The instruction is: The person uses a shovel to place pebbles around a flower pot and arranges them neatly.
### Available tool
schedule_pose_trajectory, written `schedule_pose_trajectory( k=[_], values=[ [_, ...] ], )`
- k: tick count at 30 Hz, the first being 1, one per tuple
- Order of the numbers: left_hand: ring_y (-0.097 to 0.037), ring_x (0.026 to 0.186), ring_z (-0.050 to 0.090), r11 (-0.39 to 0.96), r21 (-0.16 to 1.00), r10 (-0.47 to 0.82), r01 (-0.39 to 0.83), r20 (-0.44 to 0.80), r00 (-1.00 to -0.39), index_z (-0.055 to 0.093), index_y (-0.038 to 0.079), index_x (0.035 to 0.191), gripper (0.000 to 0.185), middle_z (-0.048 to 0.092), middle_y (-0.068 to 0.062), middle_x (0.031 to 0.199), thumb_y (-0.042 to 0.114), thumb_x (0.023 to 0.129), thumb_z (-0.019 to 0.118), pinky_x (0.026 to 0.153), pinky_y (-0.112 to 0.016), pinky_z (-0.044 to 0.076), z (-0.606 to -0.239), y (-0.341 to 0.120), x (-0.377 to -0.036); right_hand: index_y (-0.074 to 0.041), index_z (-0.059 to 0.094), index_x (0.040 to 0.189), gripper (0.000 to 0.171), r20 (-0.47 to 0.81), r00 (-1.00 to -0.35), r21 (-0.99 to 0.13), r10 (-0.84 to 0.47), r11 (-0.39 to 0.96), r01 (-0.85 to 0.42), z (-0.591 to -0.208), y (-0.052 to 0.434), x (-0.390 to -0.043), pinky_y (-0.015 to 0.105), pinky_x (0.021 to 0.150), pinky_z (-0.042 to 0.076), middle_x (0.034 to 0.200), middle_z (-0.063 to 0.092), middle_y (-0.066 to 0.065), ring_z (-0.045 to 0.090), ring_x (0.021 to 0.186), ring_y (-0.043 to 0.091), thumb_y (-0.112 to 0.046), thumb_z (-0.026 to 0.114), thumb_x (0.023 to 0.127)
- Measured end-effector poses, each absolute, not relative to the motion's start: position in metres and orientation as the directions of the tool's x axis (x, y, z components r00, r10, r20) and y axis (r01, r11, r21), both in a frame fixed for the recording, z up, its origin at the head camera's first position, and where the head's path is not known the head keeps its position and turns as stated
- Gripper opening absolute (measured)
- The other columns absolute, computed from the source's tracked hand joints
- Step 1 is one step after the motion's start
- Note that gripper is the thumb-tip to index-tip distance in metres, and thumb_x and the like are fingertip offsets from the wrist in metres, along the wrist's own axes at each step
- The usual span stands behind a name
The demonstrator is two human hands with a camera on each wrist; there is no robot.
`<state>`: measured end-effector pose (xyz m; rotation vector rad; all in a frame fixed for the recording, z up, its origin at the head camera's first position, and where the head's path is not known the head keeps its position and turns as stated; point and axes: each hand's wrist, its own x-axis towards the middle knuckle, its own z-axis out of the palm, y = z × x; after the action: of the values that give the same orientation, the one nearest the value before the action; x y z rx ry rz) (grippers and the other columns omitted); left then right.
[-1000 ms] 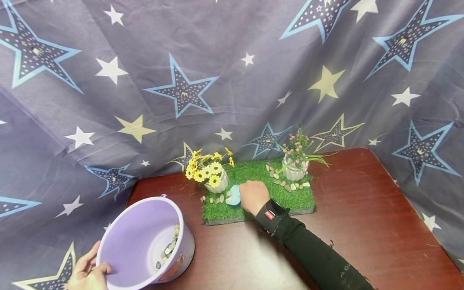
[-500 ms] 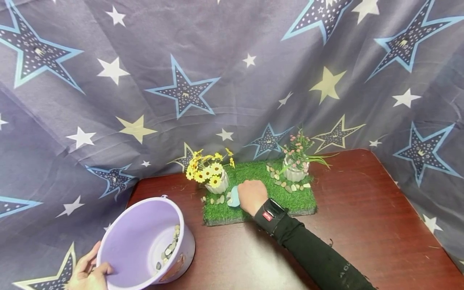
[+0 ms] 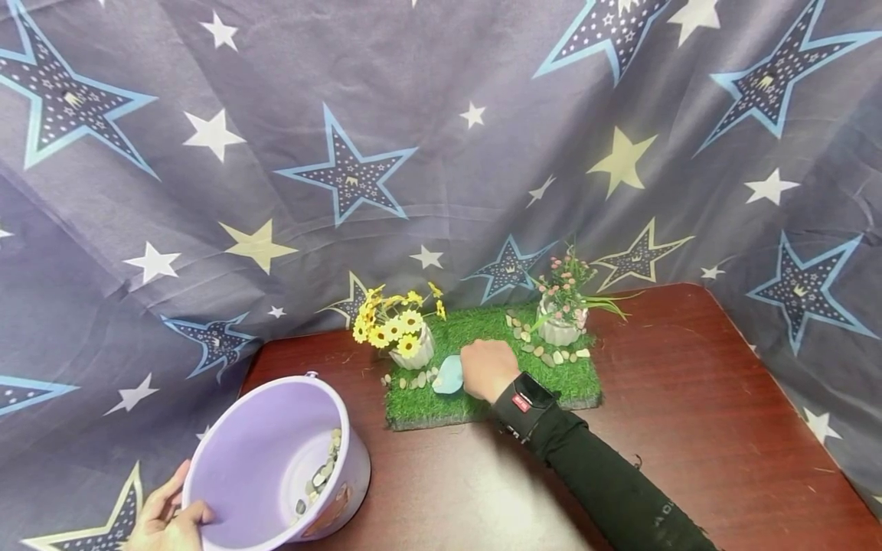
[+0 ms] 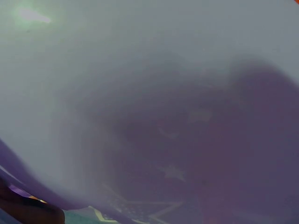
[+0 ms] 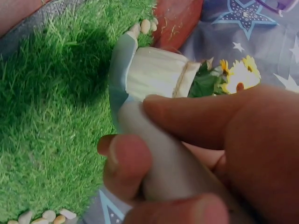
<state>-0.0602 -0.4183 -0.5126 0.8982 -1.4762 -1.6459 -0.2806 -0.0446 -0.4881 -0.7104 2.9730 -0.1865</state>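
Note:
My left hand (image 3: pixel 168 514) grips the rim of a tilted purple bucket (image 3: pixel 251 436), thumb inside. Pebbles (image 3: pixel 322 474) lie in the bucket's bottom. My right hand (image 3: pixel 491 370) curls round the pale handle (image 5: pixel 163 163) of a small light-blue toy shovel (image 3: pixel 449 375). Its blade is low over the artificial grass mat (image 3: pixel 482 325), just right of a row of pebbles (image 3: pixel 413 379) in front of the white pot (image 3: pixel 416 348) of yellow flowers (image 3: pixel 393 325). In the left wrist view, the bucket's blurred wall (image 4: pixel 140 70) fills most of the picture.
At the mat's right end stands a white pot (image 3: pixel 560 330) of pink flowers, with pebbles (image 3: pixel 551 354) around its front and left. The brown table (image 3: pixel 689 383) reaches a star-printed cloth (image 3: pixel 448 191) behind.
My right hand has shifted slightly right and its wrist has turned. The shovel blade has tipped, and more pebbles show beside it near the yellow flower pot. The left hand and bucket stay put.

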Motion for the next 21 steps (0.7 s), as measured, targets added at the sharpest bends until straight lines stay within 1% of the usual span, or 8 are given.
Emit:
schedule_pose_trajectory(
  k=[3,6,9,14,17,21],
  values=[
    [0.003,0.055,0.066,-0.063,0.996,-0.871,0.063,-0.024,-0.49,0.081,0.03,0.099,0.079,0.071,0.012,0.061,-0.028,0.059,0.045,0.048,-0.011,0.051,-0.513,-0.419,-0.06,-0.008,0.077,0.089,0.009,-0.058,-0.896,-0.141,-0.441,0.892,-0.43,-0.488,-0.04,-0.284,0.042,0.06,0.06,0.088,0.076,0.01,0.071,0.075,0.028,-0.012,0.075,0.081],
    [0.005,0.056,0.066,-0.062,0.997,-0.86,0.051,-0.027,-0.51,0.08,0.033,0.097,0.08,0.071,0.014,0.062,-0.028,0.06,0.044,0.049,-0.009,0.05,-0.513,-0.421,-0.059,-0.008,0.076,0.086,0.007,-0.044,-0.903,-0.15,-0.427,0.897,-0.417,-0.489,-0.035,-0.288,0.042,0.057,0.059,0.086,0.076,0.01,0.07,0.072,0.028,-0.01,0.075,0.08],
    [0.006,0.057,0.066,-0.063,0.997,-0.855,0.034,-0.037,-0.517,0.078,0.036,0.095,0.081,0.071,0.016,0.062,-0.028,0.06,0.044,0.049,-0.009,0.05,-0.513,-0.422,-0.059,-0.008,0.076,0.084,0.005,-0.029,-0.907,-0.164,-0.421,0.897,-0.411,-0.492,-0.033,-0.291,0.041,0.055,0.058,0.084,0.076,0.01,0.069,0.07,0.028,-0.007,0.074,0.079],
    [0.004,0.056,0.066,-0.072,0.997,-0.866,0.038,-0.043,-0.498,0.08,0.032,0.099,0.079,0.072,0.015,0.063,-0.026,0.06,0.044,0.047,-0.011,0.05,-0.513,-0.42,-0.059,-0.01,0.076,0.082,0.006,-0.003,-0.904,-0.17,-0.427,0.891,-0.42,-0.493,-0.033,-0.292,0.041,0.056,0.058,0.083,0.075,0.01,0.069,0.069,0.027,-0.006,0.072,0.079],
    [0.003,0.055,0.067,-0.072,0.996,-0.871,0.05,-0.039,-0.49,0.08,0.031,0.099,0.078,0.072,0.014,0.063,-0.026,0.059,0.044,0.047,-0.011,0.051,-0.512,-0.419,-0.06,-0.009,0.077,0.082,0.005,0.034,-0.901,-0.147,-0.432,0.89,-0.432,-0.494,-0.034,-0.292,0.042,0.057,0.058,0.082,0.076,0.01,0.069,0.069,0.027,-0.007,0.073,0.079],
    [0.003,0.056,0.067,-0.07,0.995,-0.874,0.065,-0.03,-0.486,0.08,0.03,0.097,0.078,0.072,0.014,0.063,-0.027,0.059,0.044,0.047,-0.011,0.051,-0.512,-0.418,-0.06,-0.009,0.077,0.079,0.002,0.135,-0.889,-0.074,-0.437,0.89,-0.449,-0.496,-0.036,-0.29,0.041,0.055,0.058,0.077,0.075,0.008,0.069,0.065,0.026,-0.01,0.075,0.079]
  ],
)
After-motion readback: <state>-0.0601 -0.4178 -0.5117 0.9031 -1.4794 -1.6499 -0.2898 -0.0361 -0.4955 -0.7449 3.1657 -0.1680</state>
